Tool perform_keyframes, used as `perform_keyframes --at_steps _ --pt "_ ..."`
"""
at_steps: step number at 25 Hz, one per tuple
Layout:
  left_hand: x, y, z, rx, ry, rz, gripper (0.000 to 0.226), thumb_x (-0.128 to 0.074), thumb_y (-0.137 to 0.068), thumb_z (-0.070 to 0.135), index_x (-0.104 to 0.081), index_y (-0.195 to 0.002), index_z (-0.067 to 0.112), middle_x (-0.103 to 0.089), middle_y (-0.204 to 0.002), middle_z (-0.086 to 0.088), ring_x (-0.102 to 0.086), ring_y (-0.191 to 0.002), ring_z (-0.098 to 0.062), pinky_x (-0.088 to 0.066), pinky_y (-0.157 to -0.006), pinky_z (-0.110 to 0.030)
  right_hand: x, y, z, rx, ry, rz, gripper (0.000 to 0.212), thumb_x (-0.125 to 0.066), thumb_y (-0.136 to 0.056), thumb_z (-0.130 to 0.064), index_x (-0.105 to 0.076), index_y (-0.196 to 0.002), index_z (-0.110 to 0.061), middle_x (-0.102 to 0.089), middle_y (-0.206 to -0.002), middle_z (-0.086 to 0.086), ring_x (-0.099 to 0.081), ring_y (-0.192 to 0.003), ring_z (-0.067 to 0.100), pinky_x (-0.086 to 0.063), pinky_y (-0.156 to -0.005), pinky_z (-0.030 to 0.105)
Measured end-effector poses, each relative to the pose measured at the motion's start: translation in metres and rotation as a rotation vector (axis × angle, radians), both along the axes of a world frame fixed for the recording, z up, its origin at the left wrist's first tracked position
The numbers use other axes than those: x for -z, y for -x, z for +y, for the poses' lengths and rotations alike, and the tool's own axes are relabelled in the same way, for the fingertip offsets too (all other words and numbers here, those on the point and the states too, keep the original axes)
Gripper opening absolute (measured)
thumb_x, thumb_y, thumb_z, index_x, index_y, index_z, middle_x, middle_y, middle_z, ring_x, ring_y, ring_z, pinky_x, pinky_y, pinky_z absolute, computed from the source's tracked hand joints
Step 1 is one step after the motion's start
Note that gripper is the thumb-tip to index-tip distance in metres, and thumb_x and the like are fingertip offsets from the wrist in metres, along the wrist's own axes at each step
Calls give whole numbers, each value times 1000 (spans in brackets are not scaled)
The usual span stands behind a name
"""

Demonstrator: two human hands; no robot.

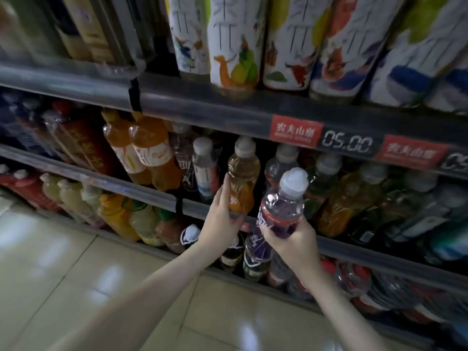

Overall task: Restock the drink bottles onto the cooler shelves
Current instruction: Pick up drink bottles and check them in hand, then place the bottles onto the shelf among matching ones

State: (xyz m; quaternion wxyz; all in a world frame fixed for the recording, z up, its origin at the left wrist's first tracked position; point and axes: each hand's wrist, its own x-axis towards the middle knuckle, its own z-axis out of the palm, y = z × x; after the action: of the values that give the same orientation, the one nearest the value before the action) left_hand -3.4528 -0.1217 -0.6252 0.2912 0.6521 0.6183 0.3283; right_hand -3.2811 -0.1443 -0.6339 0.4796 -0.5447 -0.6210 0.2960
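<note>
Up at 2 o'clock, price tag [347, 144]: 05.00
Left hand [222, 219] grip: flat fingers touch orange bottle [243, 178]
Right hand [291, 239] grip: holds purple bottle [281, 211]

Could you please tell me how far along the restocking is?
The middle shelf looks mostly full already. In hand: the right hand grips a purple bottle in front of it, and fingers of the left hand lie against an amber bottle there. Left: setting the purple bottle in; any further stock is out of view.
</note>
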Motion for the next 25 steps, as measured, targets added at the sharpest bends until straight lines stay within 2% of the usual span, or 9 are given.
perform_keyframes --at_steps 3,4,8,12,15,18,20,22,25 --pt "32 -4 27 -8 -143 -60 109 -69 -85 19 21 -142 41 -30 -151 -5 -47 -124 -19 -40 -99 -27 27 4 15 39 -164 -6 39 -69 -69 -47 -64 -89 -14 -68 -78 -14 -66 -78 -3 -48 -74 11" --pt "38 -8 36 -37 -184 -84 110 -71 -83 21 19 -145 35 -33 -150 -7 -43 -129 -22 -38 -100 -26 34 3 20 61 -214 -5 35 -68 -69 -46 -63 -87 -17 -67 -75 -16 -65 -75 -4 -46 -72 9" --pt "53 -18 66 -144 -331 -103 95 -71 -82 29 -6 -148 14 -45 -140 -11 -49 -122 -28 -38 -85 -25 50 -2 38 118 -386 12 23 -66 -69 -44 -58 -80 -26 -63 -64 -15 -63 -67 -1 -44 -66 7" --pt "64 -21 76 -212 -394 -105 81 -68 -83 30 -19 -144 8 -53 -129 -15 -54 -114 -33 -35 -78 -25 59 -10 37 125 -466 30 23 -67 -66 -42 -53 -71 -23 -63 -64 -20 -58 -61 -5 -39 -61 3" --pt "66 -23 82 -200 -417 -124 80 -68 -84 27 -19 -144 9 -55 -127 -15 -56 -111 -32 -36 -75 -25 61 -24 34 140 -516 49 28 -64 -65 -45 -52 -71 -20 -63 -65 -22 -58 -60 -5 -40 -60 3" --pt "64 -25 81 -156 -365 -119 87 -69 -85 26 -11 -147 9 -50 -132 -16 -53 -116 -31 -38 -76 -23 58 -34 38 132 -489 40 24 -77 -75 -21 -53 -72 -18 -62 -59 -11 -57 -58 -2 -41 -59 6" --pt "62 -28 70 -178 -396 -87 95 -68 -85 26 0 -150 10 -35 -144 -20 -38 -130 -32 -36 -95 -28 52 -33 39 120 -478 1 23 -76 -76 -11 -54 -72 -17 -58 -57 -6 -57 -58 -2 -41 -59 5" --pt "63 -37 51 -223 -656 -13 86 -61 -89 23 -2 -151 12 -20 -151 -19 -19 -138 -30 -20 -110 -32 47 -31 37 96 -492 -5 24 -76 -76 -9 -54 -74 -19 -61 -58 -7 -58 -60 -4 -42 -59 5" --pt "73 -56 34 -98 -1095 82 58 -50 -92 12 -25 -145 15 -29 -146 -15 -28 -133 -25 -11 -112 -19 47 -39 29 86 -528 45 24 -78 -75 -21 -54 -78 -25 -65 -71 -22 -61 -66 -3 -44 -62 7"
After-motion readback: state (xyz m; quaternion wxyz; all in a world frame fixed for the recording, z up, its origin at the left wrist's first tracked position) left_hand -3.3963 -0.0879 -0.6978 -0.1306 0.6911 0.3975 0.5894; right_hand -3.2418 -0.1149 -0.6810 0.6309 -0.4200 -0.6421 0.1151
